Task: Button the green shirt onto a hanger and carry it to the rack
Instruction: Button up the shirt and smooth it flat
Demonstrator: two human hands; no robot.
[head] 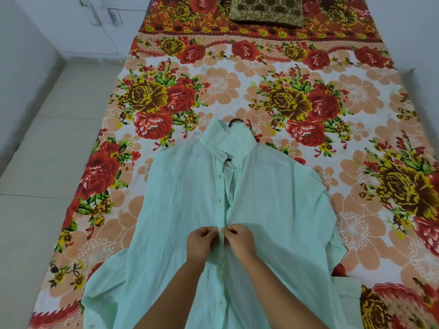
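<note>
Pinching the front opening of the shirt (190, 198), your two hands meet at its middle, about halfway down the garment. Your left hand (202, 241) grips the edge of one front panel between thumb and curled fingers. Your right hand (240, 241) grips the other edge the same way, and the fingertips of both hands touch at the seam. Whether a button sits between them is too small to tell.

The shirt is pale mint green and lies face up on the bed, collar (237, 141) away from you and hem towards you. Below your hands the two panels lie together, with a small white button (220, 302) showing on the seam. Above your hands the front gapes open in a narrow slit up to the neck. Inside the neck is a pale patch (229, 165) that may be a label; nothing on it can be read.

The hanger (235, 121) is inside the shirt. Its dark hook pokes out past the collar, and a short dark piece shows in the neck opening.

The sleeves spread out to either side, and the cuff (346, 288) on your right lies folded near the bed's edge.

The sheet (308, 79) under the shirt is printed with large red and yellow roses on peach flowers. A brown patterned pillow (267, 10) lies at the far end of the bed. Pale floor tiles (47, 162) run along your left.
</note>
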